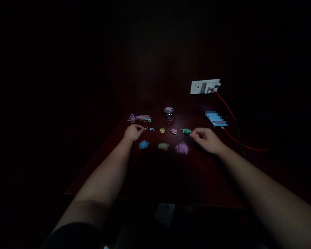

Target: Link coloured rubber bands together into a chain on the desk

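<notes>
Small elastic bands lie sorted by colour on a dark red table (155, 176). My left hand (134, 132) pinches a pale band at its fingertips, below a mixed pile (140, 118). Between my hands are small light blue (151, 129), yellow (162, 130) and pink (173, 131) groups. My right hand (205, 139) is closed beside the green bands (187, 131); what its fingertips hold is too small to name. Nearer me are blue (144, 144), olive (163, 146) and purple (182, 148) piles.
A clear lidded jar (169, 114) stands at the back. A blurred phone (216, 118) lies at the right, its red cable (226, 103) running up to a white wall socket (198, 87) and also off to the right.
</notes>
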Demonstrator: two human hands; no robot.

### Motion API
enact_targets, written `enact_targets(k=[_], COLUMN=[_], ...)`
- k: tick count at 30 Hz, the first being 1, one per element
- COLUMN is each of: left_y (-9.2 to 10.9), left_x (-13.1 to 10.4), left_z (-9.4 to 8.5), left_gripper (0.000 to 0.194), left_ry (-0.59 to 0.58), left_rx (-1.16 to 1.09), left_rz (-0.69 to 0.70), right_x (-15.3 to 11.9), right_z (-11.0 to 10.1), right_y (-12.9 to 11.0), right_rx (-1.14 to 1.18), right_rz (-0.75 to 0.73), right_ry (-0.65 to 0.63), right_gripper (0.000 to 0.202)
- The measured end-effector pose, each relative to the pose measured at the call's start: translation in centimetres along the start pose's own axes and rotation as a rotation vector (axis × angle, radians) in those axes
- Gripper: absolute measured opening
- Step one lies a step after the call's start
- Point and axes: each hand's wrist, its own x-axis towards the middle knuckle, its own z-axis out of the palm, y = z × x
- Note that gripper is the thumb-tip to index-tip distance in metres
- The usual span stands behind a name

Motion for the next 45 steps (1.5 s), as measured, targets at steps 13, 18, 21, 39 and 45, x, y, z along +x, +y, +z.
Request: enact_targets(k=[13,18,21,39,45], left_y=[2.4,3.3,4.7,18.9,18.3], left_x=[0.0,-0.4,-1.2,-6.3,-6.6], left_z=[-1.0,-1.7,-1.7,4.5,4.3], left_gripper=[0.023,0.026,0.023,0.011,0.009], left_ry=[0.018,0.132,0.169,-0.075,-0.099], left_rx=[0.121,-0.008,-0.059,-0.235,-0.174], left_rz=[-0.139,-0.099,-0.003,0.466,0.514], right_x=[-0.3,-0.4,-0.3,-0.1,0.1], right_z=[0.0,0.1,0.3,1.2,1.4], right_y=[-0.7,-0.7,-0.7,-2.0,-2.0], right_rx=[0.038,0.026,0.041,0.287,0.317], right_rz=[-0.006,-0.004,-0.003,-0.022,-0.019], right_ry=[0.042,0.043,0.043,0.071,0.042], right_gripper=[0.032,0.031,0.03,0.037,0.034])
